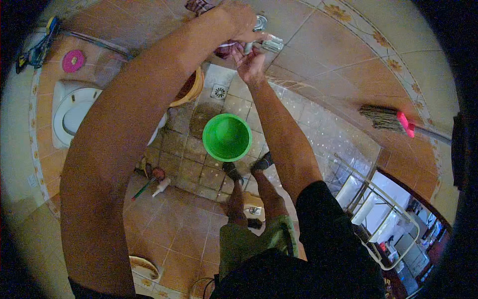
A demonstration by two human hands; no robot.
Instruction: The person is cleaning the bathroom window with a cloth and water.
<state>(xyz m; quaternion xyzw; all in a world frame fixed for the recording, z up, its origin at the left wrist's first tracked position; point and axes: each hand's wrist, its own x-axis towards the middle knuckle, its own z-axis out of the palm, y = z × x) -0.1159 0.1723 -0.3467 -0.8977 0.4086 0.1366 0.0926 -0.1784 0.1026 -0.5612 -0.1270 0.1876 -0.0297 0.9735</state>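
Some cloth (225,51) beside the tap (273,45); left hand (239,19) over it, grip unclear; right hand (251,67) open-palmed. Bucket (226,138) on floor (294,107), tiles around its rim. Wall patch (32,180), too small to read.

White toilet (84,96), left; pink round object (73,61) near it; pink-and-grey broom (382,118), right; floor drain (219,91).

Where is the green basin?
In the head view, the green basin stands on the tiled floor slightly left of centre, just beyond the person's feet.
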